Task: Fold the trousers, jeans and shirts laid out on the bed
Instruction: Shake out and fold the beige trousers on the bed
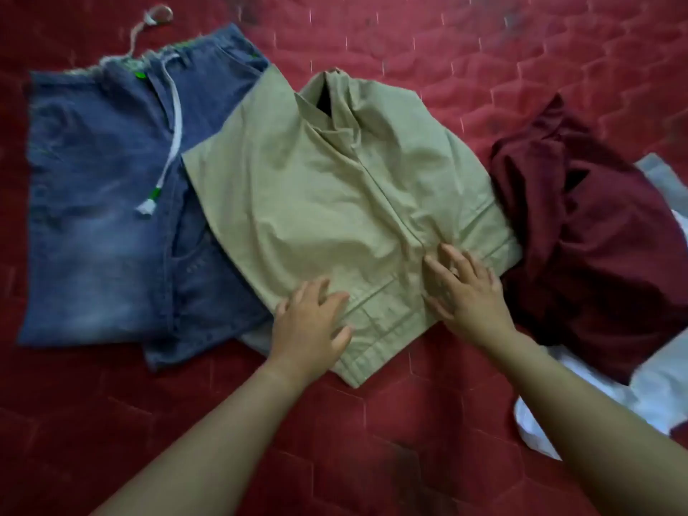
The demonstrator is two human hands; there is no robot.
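Two hands lie flat on the khaki shirt (327, 202), which sits at the centre of the red quilted bed (484, 61), its collar pointing to twelve o'clock and its hem corner to six. The left hand (311, 325) rests on the hem at about seven o'clock of the shirt, fingers spread and pressing down, pinching nothing. The right hand (467, 288) presses near the placket at five o'clock, fingers likewise splayed and gripping nothing.

The shirt looks already narrowed into a compact block with the sleeves tucked out of sight, so I judge its fold nearly done and the hands to be smoothing it. At nine o'clock the blue jeans (100, 202) lie flattened and seemingly folded short, their white drawstring (169, 150) trailing across the front; the shirt's left edge overlaps them. At three o'clock a maroon garment (595, 232) sits in a loose heap, clearly not yet folded, touching the shirt's right edge. Beneath and below it, toward four o'clock, white cloth (655, 389) is crumpled, also apparently waiting. So roughly half the visible pile seems dealt with, and two pieces remain.

No brand, label or writing can be read anywhere; the picture is soft, and the green marks on the drawstring and waistband carry no legible text.
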